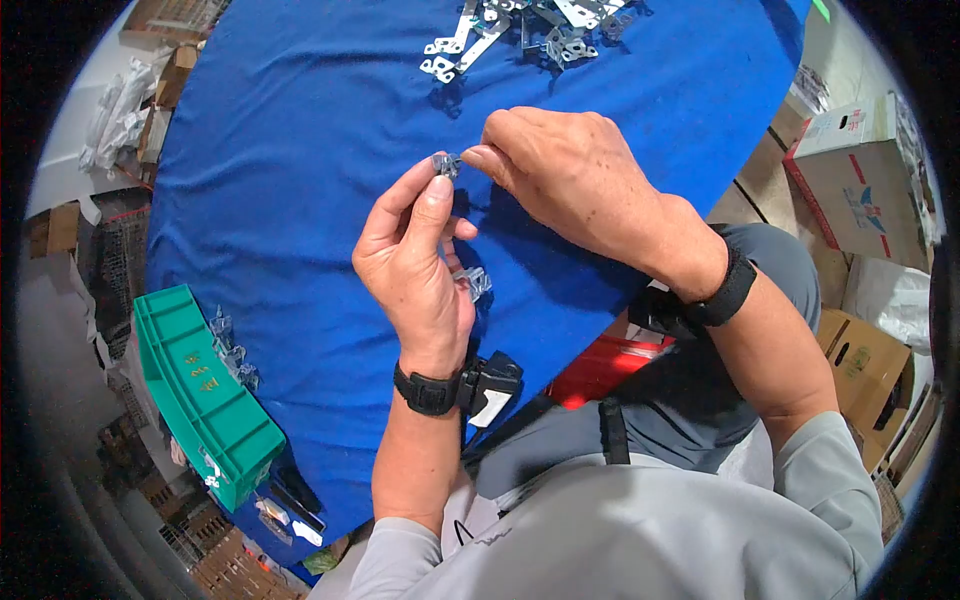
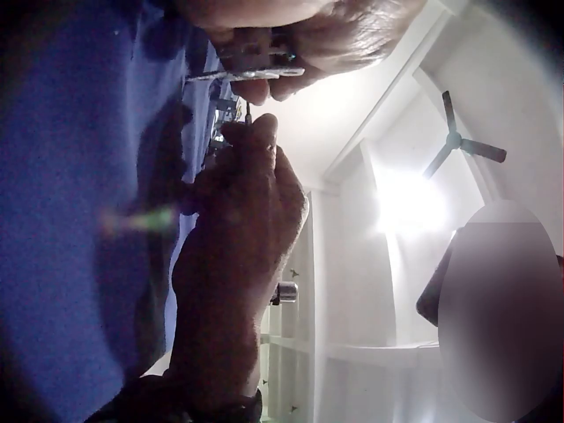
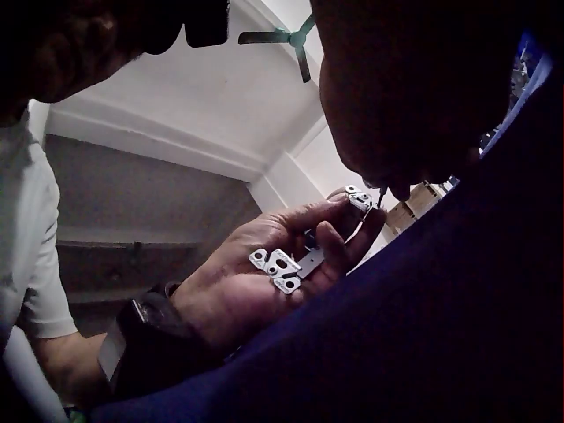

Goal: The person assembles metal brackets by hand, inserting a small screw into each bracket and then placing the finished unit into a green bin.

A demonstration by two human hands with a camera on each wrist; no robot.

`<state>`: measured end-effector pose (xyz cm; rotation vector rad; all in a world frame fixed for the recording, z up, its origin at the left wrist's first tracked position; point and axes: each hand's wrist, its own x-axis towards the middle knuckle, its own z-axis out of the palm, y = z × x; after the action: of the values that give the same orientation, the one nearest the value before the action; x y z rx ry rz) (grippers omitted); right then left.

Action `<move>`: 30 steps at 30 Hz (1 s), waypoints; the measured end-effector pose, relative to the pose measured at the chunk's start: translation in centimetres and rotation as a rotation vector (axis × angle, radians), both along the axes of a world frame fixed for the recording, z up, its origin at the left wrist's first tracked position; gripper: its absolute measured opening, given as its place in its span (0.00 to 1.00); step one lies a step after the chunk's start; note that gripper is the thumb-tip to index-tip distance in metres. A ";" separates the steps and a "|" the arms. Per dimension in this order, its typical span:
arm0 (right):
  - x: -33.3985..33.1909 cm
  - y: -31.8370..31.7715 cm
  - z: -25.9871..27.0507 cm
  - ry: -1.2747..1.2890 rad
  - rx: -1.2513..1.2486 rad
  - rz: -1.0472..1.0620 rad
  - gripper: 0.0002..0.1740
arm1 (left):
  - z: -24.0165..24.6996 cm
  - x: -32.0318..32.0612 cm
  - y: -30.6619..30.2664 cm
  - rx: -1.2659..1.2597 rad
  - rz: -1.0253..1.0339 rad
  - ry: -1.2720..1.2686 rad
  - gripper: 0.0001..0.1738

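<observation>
My left hand (image 1: 415,265) pinches a small metal bracket end (image 1: 446,166) between thumb and index fingertips. A second lobed metal plate with holes (image 3: 280,270) lies against the palm, its strip running under the curled fingers; I cannot tell whether both belong to one bracket. The right hand (image 1: 590,185) is just to the right, thumb and index fingertips together close by the pinched end. From those fingertips a short thin pin (image 3: 382,196) points at the bracket end in the right wrist view. The left wrist view also shows the pin (image 2: 248,113), in shadow.
Several similar metal brackets (image 1: 530,30) are heaped at the far side of the blue cloth (image 1: 300,150). A green plastic bin (image 1: 205,390) stands at the left, with small metal parts (image 1: 228,345) beside it. Cardboard boxes (image 1: 850,180) stand on the floor at right.
</observation>
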<state>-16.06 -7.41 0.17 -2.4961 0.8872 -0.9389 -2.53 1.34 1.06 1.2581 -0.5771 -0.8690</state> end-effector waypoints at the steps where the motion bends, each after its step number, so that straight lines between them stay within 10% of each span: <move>1: 0.0 0.0 0.0 0.011 -0.002 -0.003 0.16 | 0.0 0.0 0.0 -0.007 0.010 0.012 0.11; 30: 0.2 0.0 -0.1 -0.232 0.074 0.082 0.08 | 0.0 -0.1 0.0 0.019 0.017 0.006 0.12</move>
<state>-15.88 -7.42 0.08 -2.2853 0.7258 -1.1184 -2.61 1.38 1.09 1.2748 -0.5537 -0.8657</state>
